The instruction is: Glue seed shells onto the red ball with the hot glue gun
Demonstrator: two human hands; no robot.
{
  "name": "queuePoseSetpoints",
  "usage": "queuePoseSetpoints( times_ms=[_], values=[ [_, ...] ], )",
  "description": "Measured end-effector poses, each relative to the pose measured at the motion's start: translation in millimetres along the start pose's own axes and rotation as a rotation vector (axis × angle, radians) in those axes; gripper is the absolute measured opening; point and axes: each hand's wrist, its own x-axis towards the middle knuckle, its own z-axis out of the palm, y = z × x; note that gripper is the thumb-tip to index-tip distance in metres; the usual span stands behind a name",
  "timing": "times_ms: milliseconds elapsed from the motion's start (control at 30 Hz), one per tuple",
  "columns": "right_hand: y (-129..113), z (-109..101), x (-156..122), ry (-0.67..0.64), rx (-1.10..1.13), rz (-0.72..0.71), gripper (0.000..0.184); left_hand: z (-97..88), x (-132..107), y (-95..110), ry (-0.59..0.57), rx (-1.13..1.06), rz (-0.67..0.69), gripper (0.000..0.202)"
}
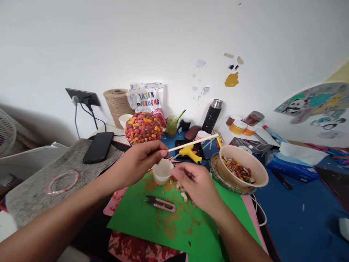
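Note:
My left hand (149, 155) is closed in a pinch around one end of a thin pale wooden stick (195, 142), which points up to the right. Below that hand stands a small white plastic cup (161, 177). My right hand (198, 185) hovers just right of the cup, its fingers curled together; whatever is between them is too small to make out. Pale shell-like pieces (184, 197) lie under it on a green sheet (136, 218) smeared with brown paint. Pink-handled thread snips (160, 203) rest on the sheet. Behind the stick lies a yellow glue gun (191, 154).
A beige bowl (260, 173) of coloured shell-like pieces stands in a woven basket (215, 165) at right. Behind are a ball-shaped object (143, 129) covered in coloured pieces, a twine spool (117, 103), a black flask (212, 118) and paint jars (238, 127). A phone (98, 147) lies left.

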Motion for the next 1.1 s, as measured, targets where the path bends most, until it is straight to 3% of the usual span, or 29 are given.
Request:
queuePoseSetpoints(
  times_ms=[100,200,367,600,733,967,1100],
  values=[
    [5,-9,7,0.130,0.197,0.032,0.051,1.6,-1,6,0.018,0.131,0.027,0.036],
    [8,-13,9,0.176,0.337,-0.004,0.057,3.4,0,10,0.016,0.248,0.027,0.035],
    [10,-8,9,0.230,0.436,-0.014,0.049,6.4,-1,10,-0.063,0.316,0.063,0.036],
    [10,-4,9,0.242,0.388,0.011,0.043,16.7,-3,-1,-0.036,0.509,0.225,0.031],
    [8,-5,7,0.240,0.353,0.012,0.039,19.1,-3,-5,0.042,0.669,0.337,0.033],
    [7,-7,10,0.175,0.260,0.057,0.035,12.7,-1,-5,0.195,0.678,0.428,0.024],
    [13,-10,14,0.292,0.306,0.080,0.036,3.5,1,-5,0.121,0.704,0.508,0.024]
  ],
)
